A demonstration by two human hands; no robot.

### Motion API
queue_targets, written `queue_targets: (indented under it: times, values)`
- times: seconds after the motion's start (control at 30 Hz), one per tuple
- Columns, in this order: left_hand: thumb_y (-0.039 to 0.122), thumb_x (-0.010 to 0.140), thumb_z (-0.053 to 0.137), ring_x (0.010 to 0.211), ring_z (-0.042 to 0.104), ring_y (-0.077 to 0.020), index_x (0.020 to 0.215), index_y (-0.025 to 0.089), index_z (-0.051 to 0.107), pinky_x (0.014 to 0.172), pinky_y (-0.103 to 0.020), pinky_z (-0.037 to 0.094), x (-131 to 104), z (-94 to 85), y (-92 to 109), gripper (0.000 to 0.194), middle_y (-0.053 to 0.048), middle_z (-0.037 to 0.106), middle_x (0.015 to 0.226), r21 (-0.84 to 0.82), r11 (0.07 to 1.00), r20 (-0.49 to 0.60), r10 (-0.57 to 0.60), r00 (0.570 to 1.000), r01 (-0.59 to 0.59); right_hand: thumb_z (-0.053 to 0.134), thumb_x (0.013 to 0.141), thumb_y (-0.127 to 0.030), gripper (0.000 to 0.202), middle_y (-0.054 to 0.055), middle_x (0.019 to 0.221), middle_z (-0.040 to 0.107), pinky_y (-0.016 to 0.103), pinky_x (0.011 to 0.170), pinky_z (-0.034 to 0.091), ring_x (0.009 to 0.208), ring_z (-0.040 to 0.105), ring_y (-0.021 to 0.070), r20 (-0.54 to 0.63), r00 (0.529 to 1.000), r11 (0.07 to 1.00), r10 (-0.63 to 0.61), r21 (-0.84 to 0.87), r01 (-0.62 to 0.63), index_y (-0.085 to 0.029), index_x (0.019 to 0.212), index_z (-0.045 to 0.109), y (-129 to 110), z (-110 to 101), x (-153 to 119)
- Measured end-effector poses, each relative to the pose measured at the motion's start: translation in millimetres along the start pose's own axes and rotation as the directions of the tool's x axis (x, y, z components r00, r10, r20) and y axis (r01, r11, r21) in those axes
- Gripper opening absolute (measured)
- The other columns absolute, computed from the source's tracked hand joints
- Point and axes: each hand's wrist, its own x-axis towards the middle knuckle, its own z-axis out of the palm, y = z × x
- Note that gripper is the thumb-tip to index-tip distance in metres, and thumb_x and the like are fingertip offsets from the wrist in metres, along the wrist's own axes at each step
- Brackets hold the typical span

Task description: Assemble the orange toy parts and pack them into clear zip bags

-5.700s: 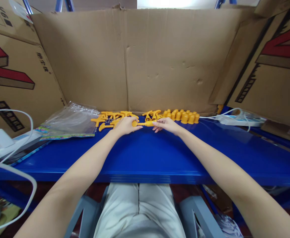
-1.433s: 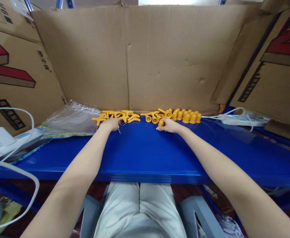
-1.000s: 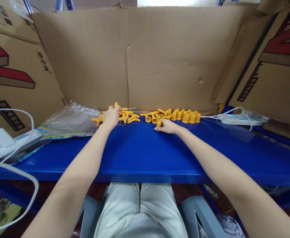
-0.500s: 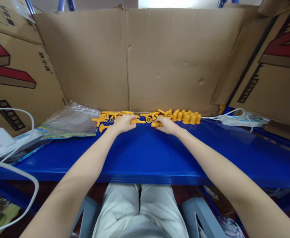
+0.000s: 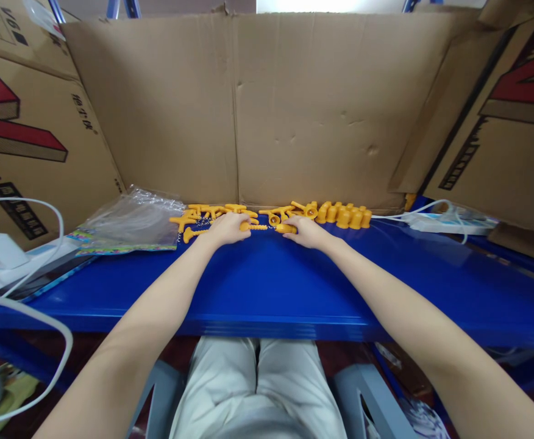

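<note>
My left hand (image 5: 227, 230) is closed on a yellow plastic screw (image 5: 258, 227), whose threaded shaft points right. Opposite it, my right hand (image 5: 308, 231) pinches a small yellow plastic piece (image 5: 286, 229) with a rounded side; the fingers cover part of it. A narrow gap lies between the screw's tip and this piece. Another yellow screw (image 5: 194, 234) rests to the left of my left hand. Behind both hands are yellow T-shaped pieces (image 5: 198, 210) and several pieces with round openings (image 5: 310, 210). Yellow caps (image 5: 353, 217) stand grouped right of my right hand.
Clear plastic bags (image 5: 130, 222) lie left on the blue table (image 5: 258, 286). A cardboard sheet (image 5: 317, 110) stands along the back, with boxes at both sides. White power strips (image 5: 450, 223) and cables (image 5: 54, 210) sit at the table's sides.
The piece in my right hand has turned, so its rounded side shows rather than its narrow end. My left hand and its screw have hardly moved.
</note>
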Motion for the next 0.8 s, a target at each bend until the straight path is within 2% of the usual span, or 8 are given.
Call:
queue_targets:
  times: [0.13,0.33,0.47,0.57,0.67,0.8]
  values:
    - [0.028,0.08,0.049,0.098,0.063,-0.0232,0.114,0.02,0.061,0.084,-0.032,0.048,2,7.3,1,0.037,-0.007,0.069,0.105,-0.019,0.996,-0.038,0.081,0.996,-0.081,0.061,0.083,-0.022,0.03,0.012,0.104,0.064,0.038,0.089,0.046,0.097,0.061,0.0233,-0.058,0.993,0.995,-0.098,0.03,0.1,-0.015,0.113,0.064,-6,4,0]
    - [0.033,0.085,0.047,0.105,0.061,-0.0236,0.12,0.019,0.055,0.087,-0.034,0.047,3,17.0,-3,0.038,-0.008,0.065,0.116,-0.032,0.994,-0.031,0.106,0.994,-0.107,0.055,0.087,-0.023,0.037,0.012,0.107,0.06,0.04,0.092,0.046,0.099,0.059,0.023,-0.078,0.991,0.99,-0.11,0.076,0.116,-0.017,0.123,0.059,-7,5,-1]
    - [0.032,0.081,0.052,0.101,0.062,-0.023,0.117,0.021,0.058,0.084,-0.032,0.047,3,16.5,-3,0.037,-0.006,0.067,0.111,-0.037,0.996,-0.017,0.083,0.996,-0.084,0.055,0.086,-0.024,0.038,0.014,0.112,0.059,0.044,0.095,0.044,0.104,0.059,0.025,-0.048,0.995,0.987,-0.092,0.125,0.097,-0.016,0.123,0.058,-7,8,1]
    - [0.03,0.077,0.053,0.094,0.064,-0.0232,0.108,0.023,0.063,0.079,-0.031,0.048,3,14.6,-2,0.033,-0.005,0.07,0.1,-0.022,0.999,0.0,0.026,1.0,-0.026,0.064,0.079,-0.023,0.044,0.013,0.115,0.058,0.047,0.098,0.043,0.108,0.057,0.0258,-0.075,0.994,0.969,-0.085,0.224,0.1,-0.018,0.122,0.055,-2,10,3]
    - [0.032,0.075,0.054,0.087,0.065,-0.0227,0.1,0.023,0.066,0.074,-0.03,0.047,4,13.3,-3,0.029,-0.004,0.071,0.09,-0.016,1.0,0.025,-0.026,0.999,0.026,0.069,0.073,-0.02,0.049,0.011,0.114,0.059,0.043,0.088,0.05,0.097,0.062,0.021,-0.049,0.999,0.903,-0.008,0.429,0.028,-0.019,0.118,0.051,5,8,2]
    - [0.032,0.074,0.055,0.085,0.065,-0.0225,0.1,0.022,0.066,0.073,-0.03,0.047,5,12.7,-4,0.03,-0.004,0.071,0.087,-0.034,0.999,0.017,-0.031,0.999,0.031,0.074,0.069,-0.023,0.037,0.008,0.101,0.064,0.033,0.077,0.055,0.079,0.066,0.0148,0.059,0.991,0.729,0.122,0.672,-0.13,-0.017,0.099,0.052,9,0,0]
